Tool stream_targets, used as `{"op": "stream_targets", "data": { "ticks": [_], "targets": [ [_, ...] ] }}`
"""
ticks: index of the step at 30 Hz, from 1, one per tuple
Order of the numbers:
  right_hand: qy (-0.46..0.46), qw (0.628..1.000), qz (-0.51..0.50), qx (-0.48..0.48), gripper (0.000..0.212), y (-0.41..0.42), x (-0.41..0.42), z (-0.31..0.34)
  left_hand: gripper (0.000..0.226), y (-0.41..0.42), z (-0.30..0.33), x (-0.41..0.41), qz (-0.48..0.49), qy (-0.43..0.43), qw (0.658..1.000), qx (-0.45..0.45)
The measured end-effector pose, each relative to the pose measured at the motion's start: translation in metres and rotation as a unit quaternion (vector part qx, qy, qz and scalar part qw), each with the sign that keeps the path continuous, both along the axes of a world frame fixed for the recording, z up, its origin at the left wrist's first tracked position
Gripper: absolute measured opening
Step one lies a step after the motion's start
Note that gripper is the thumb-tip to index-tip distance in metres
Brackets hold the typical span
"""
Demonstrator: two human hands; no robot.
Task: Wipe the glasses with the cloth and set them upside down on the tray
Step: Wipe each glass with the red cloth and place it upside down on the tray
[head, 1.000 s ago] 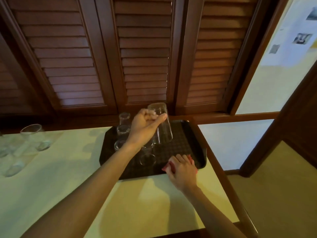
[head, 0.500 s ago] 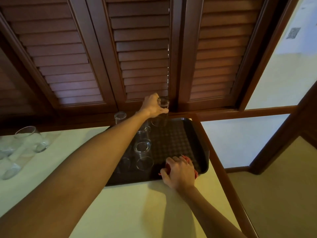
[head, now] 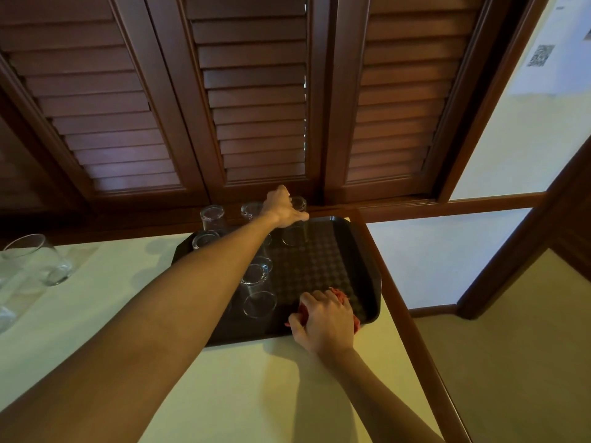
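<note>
**Glass set down at the tray's far side**

Dark louvered shutters [head: 256, 107] rise behind the pale counter [head: 249, 394]. Your left hand [head: 283, 207] grips an upturned glass [head: 295, 225] standing on the dark tray [head: 367, 266]. Your right hand [head: 326, 321], nearer you, clutches the red cloth [head: 340, 295] on the tray's near edge. Other upturned glasses [head: 259, 303] stand between your hands.

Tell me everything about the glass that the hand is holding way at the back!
The glass is clear and see-through, a plain straight tumbler with no handle. It stands upside down at the far end of the dark tray, its open mouth down on the bumpy tray floor and its thick base on top. The left hand grips it round the top. It stands to the right of the other upturned glasses, close to the wooden shutters.
</note>
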State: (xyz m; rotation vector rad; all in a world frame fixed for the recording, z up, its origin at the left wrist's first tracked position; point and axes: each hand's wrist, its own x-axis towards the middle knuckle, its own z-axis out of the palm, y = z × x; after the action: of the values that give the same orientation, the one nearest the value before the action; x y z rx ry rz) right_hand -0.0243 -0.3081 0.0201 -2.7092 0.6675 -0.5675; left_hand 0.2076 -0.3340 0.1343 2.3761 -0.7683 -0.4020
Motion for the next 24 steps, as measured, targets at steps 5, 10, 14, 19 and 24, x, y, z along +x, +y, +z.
{"op": "stream_targets", "data": {
  "ticks": [5, 10, 14, 19, 24],
  "targets": [
    [0.005, 1.0, -0.009, 0.005, 0.046, 0.0, 0.002, -0.001, 0.07, -0.001, -0.003, -0.001, -0.002, 0.006, 1.0, 0.003],
    [0.009, 1.0, -0.01, -0.002, 0.045, 0.0, 0.001, -0.001, 0.086, 0.009, 0.025, 0.003, -0.008, -0.045, 0.999, -0.019],
    [0.031, 1.0, -0.004, 0.002, 0.046, -0.001, 0.003, 0.0, 0.059, 0.037, 0.064, 0.018, -0.039, -0.1, 0.992, 0.066],
    [0.036, 0.999, -0.02, -0.001, 0.043, 0.001, 0.007, -0.004, 0.06, 0.065, 0.057, 0.026, -0.063, -0.071, 0.98, 0.173],
    [0.021, 0.999, -0.034, -0.009, 0.041, 0.001, 0.008, -0.009, 0.057, 0.071, 0.043, 0.03, -0.043, -0.089, 0.987, 0.13]
  ]
}}
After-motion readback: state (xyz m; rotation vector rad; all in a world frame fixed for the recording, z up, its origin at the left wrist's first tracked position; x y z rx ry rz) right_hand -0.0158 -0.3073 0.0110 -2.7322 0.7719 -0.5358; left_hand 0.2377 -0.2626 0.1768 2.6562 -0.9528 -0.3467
